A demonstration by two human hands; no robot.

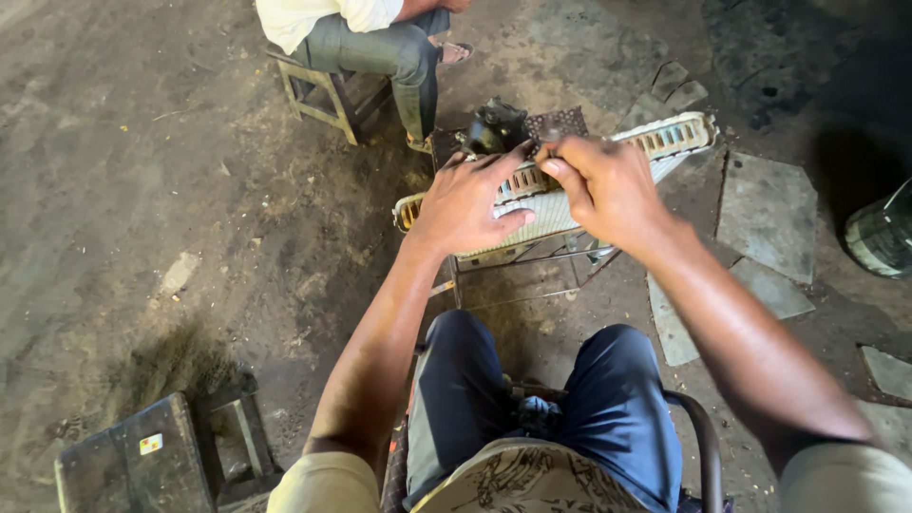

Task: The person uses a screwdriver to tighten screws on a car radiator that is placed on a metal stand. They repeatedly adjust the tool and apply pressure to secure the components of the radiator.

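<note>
A long finned metal radiator core with a slotted end plate lies across a small metal frame stand in front of my knees. My left hand presses down on its left part, fingers spread over the slotted edge and the fins. My right hand has its fingers pinched together at the slotted edge near the middle; whether something small is held in them I cannot tell. A dark metal part sits just behind the core.
Another person sits on a wooden stool at the far side, legs and a sandalled foot visible. A dark box stands at lower left. Flat stone slabs lie on the dirty floor at right, beside a round container.
</note>
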